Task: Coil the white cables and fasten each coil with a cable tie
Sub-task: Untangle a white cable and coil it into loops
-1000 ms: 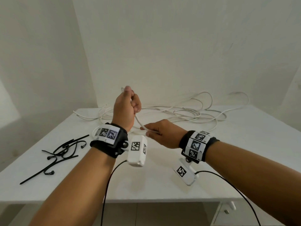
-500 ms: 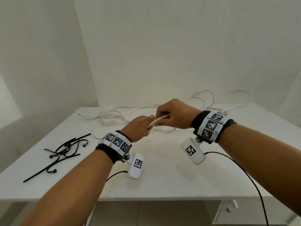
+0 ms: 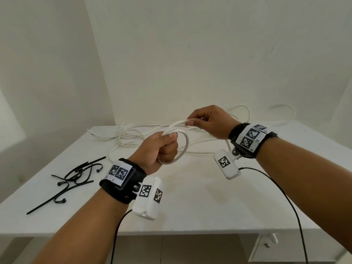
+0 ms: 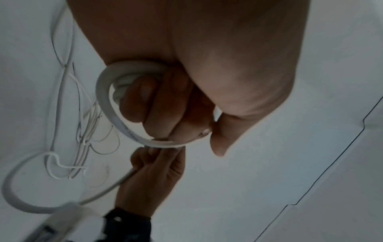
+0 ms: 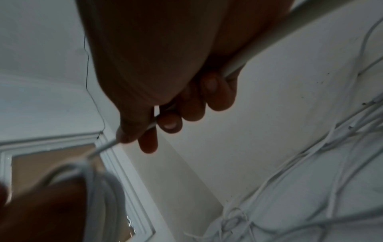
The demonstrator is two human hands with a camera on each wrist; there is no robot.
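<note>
My left hand (image 3: 163,147) is fisted round a small coil of white cable (image 3: 183,149) held above the middle of the table; the loop (image 4: 107,101) curls round my curled fingers (image 4: 157,106). My right hand (image 3: 207,121) is higher and to the right, pinching the same cable's running strand (image 3: 177,125) between thumb and fingers (image 5: 170,122). The strand (image 5: 265,42) passes through the right palm. More loose white cables (image 3: 137,134) lie tangled at the back of the table. Black cable ties (image 3: 76,176) lie in a heap at the table's left.
The white table (image 3: 190,197) stands in a corner between two white walls. Black camera leads (image 3: 285,197) hang from both wrist cameras over the front edge. A white drawer unit (image 3: 266,246) sits below the table at the right.
Both hands have come together and risen. The right hand moved up and right along the strand, and a loop of cable now curls round the left fist.
</note>
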